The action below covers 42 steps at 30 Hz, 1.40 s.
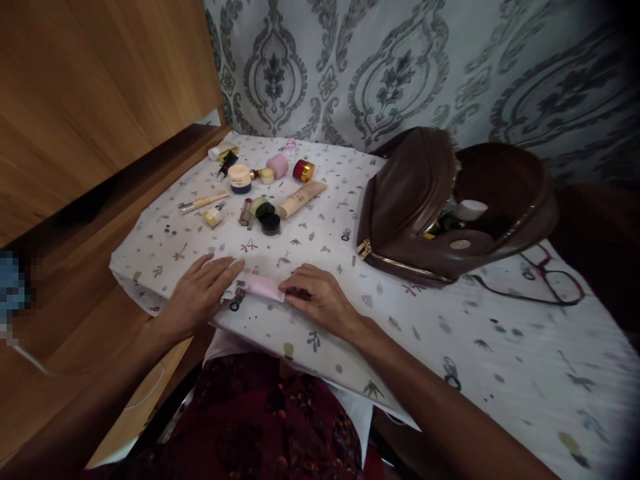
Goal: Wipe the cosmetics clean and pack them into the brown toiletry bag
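Steadying a pink tube [264, 287].
Our right hand [324, 298] pinched 1 end; our left hand [204, 293] met the other, grip unclear; any lift likely needed both.

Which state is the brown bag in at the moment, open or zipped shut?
Open: the brown bag's top flap is folded back, and a white lid shows inside.
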Tool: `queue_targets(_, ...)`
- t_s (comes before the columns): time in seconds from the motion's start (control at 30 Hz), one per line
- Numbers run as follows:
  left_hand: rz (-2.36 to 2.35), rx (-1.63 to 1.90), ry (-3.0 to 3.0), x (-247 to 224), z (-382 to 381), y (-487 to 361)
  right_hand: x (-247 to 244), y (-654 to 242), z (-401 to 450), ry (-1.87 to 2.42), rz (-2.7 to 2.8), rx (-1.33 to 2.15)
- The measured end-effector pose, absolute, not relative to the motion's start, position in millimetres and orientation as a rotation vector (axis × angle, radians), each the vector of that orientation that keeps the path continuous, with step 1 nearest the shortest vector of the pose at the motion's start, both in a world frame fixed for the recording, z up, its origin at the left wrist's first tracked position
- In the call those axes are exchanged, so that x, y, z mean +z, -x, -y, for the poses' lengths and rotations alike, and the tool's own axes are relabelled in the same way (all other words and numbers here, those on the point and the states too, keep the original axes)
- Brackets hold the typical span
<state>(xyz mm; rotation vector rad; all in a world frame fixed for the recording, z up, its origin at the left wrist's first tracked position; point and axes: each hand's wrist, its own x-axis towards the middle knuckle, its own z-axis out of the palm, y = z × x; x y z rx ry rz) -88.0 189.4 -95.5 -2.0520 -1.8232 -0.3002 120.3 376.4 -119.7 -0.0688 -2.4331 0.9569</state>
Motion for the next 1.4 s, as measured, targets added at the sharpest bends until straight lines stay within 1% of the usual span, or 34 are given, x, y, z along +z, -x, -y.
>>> queue_targets(0.1,1.766,-0.285,2.116,-95,-199,69,-118,-120,-374,0.060,2.489,0.860)
queue_targets(0.23,1.736,-0.242,2.138,-101,-209,44,-119,-120,-373,0.052,2.501,0.820)
queue_targets(0.33,1.752,-0.210,2.117,-105,-211,29,-119,-120,-375,0.061,2.518,0.872)
queue_targets(0.5,1.780,-0.096,2.188,-102,-206,20,-115,-124,-377,0.014,2.522,1.057)
queue_targets(0.63,1.806,-0.067,2.243,-99,-202,28,-115,-124,-371,0.144,2.544,0.988)
queue_targets(0.73,1.797,-0.099,2.261,-99,-199,36,-116,-122,-364,0.283,2.573,0.831)
queue_targets(0.9,1.827,-0.181,2.244,-101,-194,44,-114,-117,-354,0.329,2.735,0.648)
queue_targets(1.13,1.864,-0.296,2.166,-101,-192,63,-111,-114,-351,0.403,2.720,0.716)
queue_targets(1.23,1.995,-0.320,2.031,-98,-189,78,-111,-115,-352,0.376,2.720,0.744)
queue_targets(1.4,2.229,-0.461,1.890,-95,-182,99,-111,-115,-353,0.368,2.714,0.739)
